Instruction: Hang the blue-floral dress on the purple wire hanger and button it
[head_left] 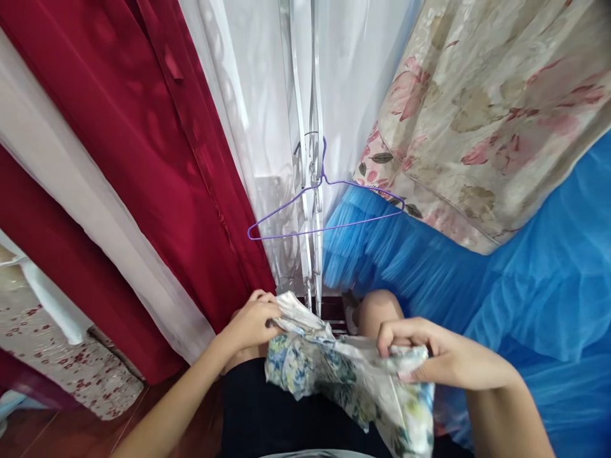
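A crumpled floral garment (353, 375), white with blue, green and yellow flowers, is stretched between my two hands above my lap. My left hand (258, 318) pinches its upper left edge. At its right end, the fingers and thumb of my right hand (424, 356) are closed on the cloth. Beyond the garment, a bare purple wire hanger (329, 227) hangs by its hook from a white metal rack (308, 127). Neither hand touches the hanger. Folds hide the garment's full shape, so I cannot tell its exact kind.
Red and white drapes (191, 191) hang at the left, beside a cream cloth with small red flowers (71, 343). A beige floral cloth (477, 127) hangs at upper right over blue tulle (525, 286). White fabric (353, 76) is behind the rack. The floor (71, 432) has reddish tiles.
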The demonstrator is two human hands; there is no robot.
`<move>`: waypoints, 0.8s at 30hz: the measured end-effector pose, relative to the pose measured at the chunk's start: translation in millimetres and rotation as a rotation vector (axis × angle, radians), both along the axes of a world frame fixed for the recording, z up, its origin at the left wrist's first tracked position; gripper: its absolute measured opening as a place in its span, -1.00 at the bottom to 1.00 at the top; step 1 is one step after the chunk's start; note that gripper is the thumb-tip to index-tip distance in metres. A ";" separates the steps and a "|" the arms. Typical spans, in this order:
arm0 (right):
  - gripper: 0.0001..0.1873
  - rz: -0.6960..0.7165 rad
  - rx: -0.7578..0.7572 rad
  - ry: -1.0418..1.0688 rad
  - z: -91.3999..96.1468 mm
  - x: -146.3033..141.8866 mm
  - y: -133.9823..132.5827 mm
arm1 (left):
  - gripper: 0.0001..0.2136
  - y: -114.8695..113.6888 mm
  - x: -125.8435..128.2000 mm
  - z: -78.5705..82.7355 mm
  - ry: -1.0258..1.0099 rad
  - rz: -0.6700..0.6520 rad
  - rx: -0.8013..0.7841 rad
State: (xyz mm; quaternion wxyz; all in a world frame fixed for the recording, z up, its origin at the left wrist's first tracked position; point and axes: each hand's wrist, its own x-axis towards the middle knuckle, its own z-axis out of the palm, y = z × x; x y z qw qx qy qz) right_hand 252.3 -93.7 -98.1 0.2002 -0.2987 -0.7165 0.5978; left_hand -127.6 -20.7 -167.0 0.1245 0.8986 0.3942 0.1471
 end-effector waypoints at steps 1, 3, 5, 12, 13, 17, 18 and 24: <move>-0.66 -0.048 0.014 -0.014 3.4 -1.4 7.5 | -0.92 5.3 -8.8 10.3 0.015 0.048 0.043; -0.64 -0.165 0.067 -0.019 10.0 -7.9 26.7 | -0.92 16.1 -23.6 30.0 0.033 0.131 0.115; -0.57 -0.290 0.183 -0.019 15.5 -17.2 51.6 | -0.86 29.9 -36.1 46.9 0.031 0.200 0.177; -0.25 -0.610 0.784 -0.235 23.2 -40.7 154.7 | -0.75 81.4 -57.6 97.8 -0.085 0.379 0.349; -0.30 -0.623 0.819 -0.279 22.7 -42.0 164.2 | -0.75 83.8 -55.9 106.1 -0.099 0.389 0.373; -0.54 -0.604 0.869 -0.329 17.0 -45.9 172.6 | -0.65 83.2 -37.9 134.0 -0.245 0.324 0.407; -0.57 -0.611 0.869 -0.316 15.1 -47.0 168.7 | -0.62 83.2 -31.9 137.9 -0.298 0.303 0.389; -0.60 -0.654 0.833 -0.334 7.5 -53.7 138.1 | -0.65 96.0 -10.1 129.7 -0.445 0.333 0.238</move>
